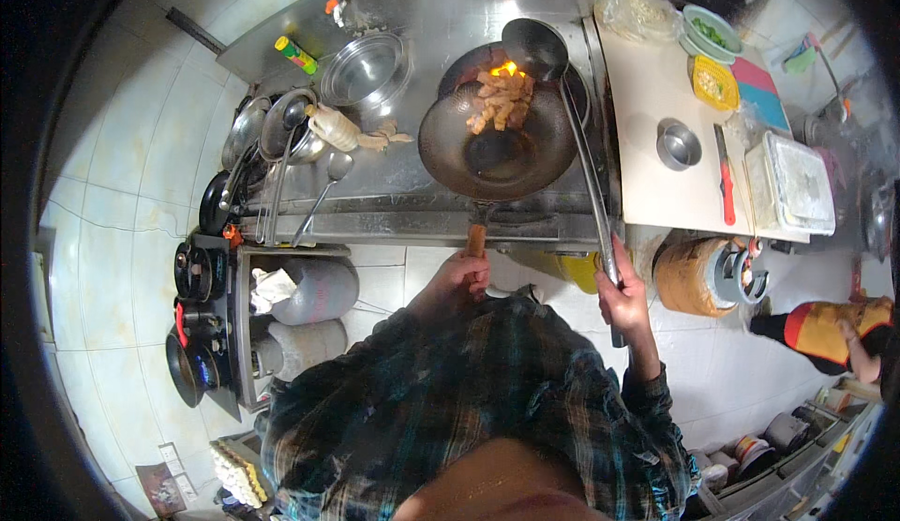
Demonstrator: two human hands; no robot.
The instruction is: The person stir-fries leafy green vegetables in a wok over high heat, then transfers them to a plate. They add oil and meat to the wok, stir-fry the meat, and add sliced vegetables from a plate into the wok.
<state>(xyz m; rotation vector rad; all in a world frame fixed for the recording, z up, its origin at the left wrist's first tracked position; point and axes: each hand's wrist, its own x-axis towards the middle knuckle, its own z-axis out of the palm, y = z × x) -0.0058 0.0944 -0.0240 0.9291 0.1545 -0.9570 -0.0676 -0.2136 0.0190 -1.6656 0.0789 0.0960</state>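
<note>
My left hand point(460, 278) grips the wooden handle point(477, 241) of a dark wok point(538, 159) over the stove burner. Pieces of browned food, apparently meat, point(500, 102) are bunched at the wok's far side, with an orange flame point(508, 69) just behind them. Around the long metal handle of a ladle point(587, 169) my right hand point(624, 296) is closed. The ladle's large dark bowl point(534, 48) is above the far right edge of the wok; what it holds cannot be told.
Left on the steel counter point(394, 169) are a spatula point(339, 168), a glass-like lid point(367, 71) and bowls. The right worktop point(643, 183) bears a red-handled knife point(726, 183), a metal bowl point(679, 145) and a lidded container point(794, 180). Gas cylinders point(692, 275) stand below. Another person point(830, 334) is far right.
</note>
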